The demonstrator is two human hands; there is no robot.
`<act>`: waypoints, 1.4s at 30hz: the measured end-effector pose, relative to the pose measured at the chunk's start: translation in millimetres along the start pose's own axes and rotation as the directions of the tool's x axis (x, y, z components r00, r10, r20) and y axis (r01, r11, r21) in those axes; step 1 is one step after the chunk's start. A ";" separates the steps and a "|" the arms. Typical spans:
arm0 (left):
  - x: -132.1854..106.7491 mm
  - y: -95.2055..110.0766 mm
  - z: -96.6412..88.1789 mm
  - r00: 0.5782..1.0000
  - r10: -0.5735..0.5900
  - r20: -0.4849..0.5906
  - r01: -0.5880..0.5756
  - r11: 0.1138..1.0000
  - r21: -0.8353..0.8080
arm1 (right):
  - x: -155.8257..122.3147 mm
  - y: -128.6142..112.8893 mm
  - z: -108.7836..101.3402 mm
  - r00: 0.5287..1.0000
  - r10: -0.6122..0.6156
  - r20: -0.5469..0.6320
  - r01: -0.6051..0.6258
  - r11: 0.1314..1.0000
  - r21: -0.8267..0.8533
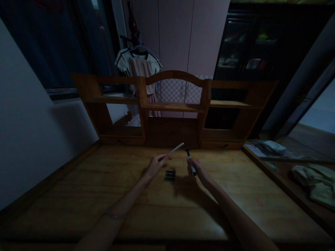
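Observation:
My left hand (pixel 157 164) pinches one end of a slim white stick (pixel 177 148), which slants up and to the right above the table. My right hand (pixel 199 168) is wrapped round the grey and black handle of a razor (pixel 192 166). The razor's small dark head points away from me, close to the stick's far end but apart from it. Between and below the hands, a small dark pack with several bars (pixel 170 175) lies on the wooden table (pixel 117 188). Dim light hides its finer details.
A wooden shelf unit (pixel 174 108) with small drawers stands along the table's back edge. A white wall (pixel 31 122) borders the left side. Beyond the right edge lie folded cloth (pixel 320 186) and a plastic-wrapped item (pixel 274 147). Clothes (pixel 141 68) hang behind the shelf.

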State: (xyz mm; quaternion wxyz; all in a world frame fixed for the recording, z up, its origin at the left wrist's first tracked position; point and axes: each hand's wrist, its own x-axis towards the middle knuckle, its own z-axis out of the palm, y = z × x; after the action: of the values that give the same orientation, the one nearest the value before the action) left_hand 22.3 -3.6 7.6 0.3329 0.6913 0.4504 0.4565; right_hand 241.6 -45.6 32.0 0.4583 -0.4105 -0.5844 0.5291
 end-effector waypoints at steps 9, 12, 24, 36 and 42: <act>-3.9 10.9 -0.7 0.999 0.016 0.029 -0.016 1.000 0.003 | -2.3 -5.2 0.8 1.000 -0.016 0.011 0.016 1.000 -0.010; -4.1 11.1 0.0 0.998 -0.005 0.069 0.005 1.000 0.002 | -2.8 -5.6 0.7 1.000 0.001 0.008 0.000 1.000 -0.027; -2.5 8.4 0.7 0.998 0.014 0.061 -0.013 1.000 -0.018 | -1.0 -4.3 0.3 0.999 0.034 -0.017 -0.034 0.999 -0.022; -3.8 11.6 -0.5 0.999 0.046 0.028 -0.046 0.999 0.006 | -0.4 -1.2 -0.2 1.000 0.010 -0.006 -0.010 1.000 0.001; -4.8 12.1 0.7 0.998 0.063 0.003 -0.063 0.998 0.009 | -0.7 -2.3 0.4 1.000 0.001 0.009 -0.002 1.000 0.015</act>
State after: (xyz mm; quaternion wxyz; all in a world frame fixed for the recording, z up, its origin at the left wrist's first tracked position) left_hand 25.9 -12.6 16.3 0.3158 0.7073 0.4301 0.4637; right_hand 241.3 -46.6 34.2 0.4583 -0.4049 -0.5822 0.5358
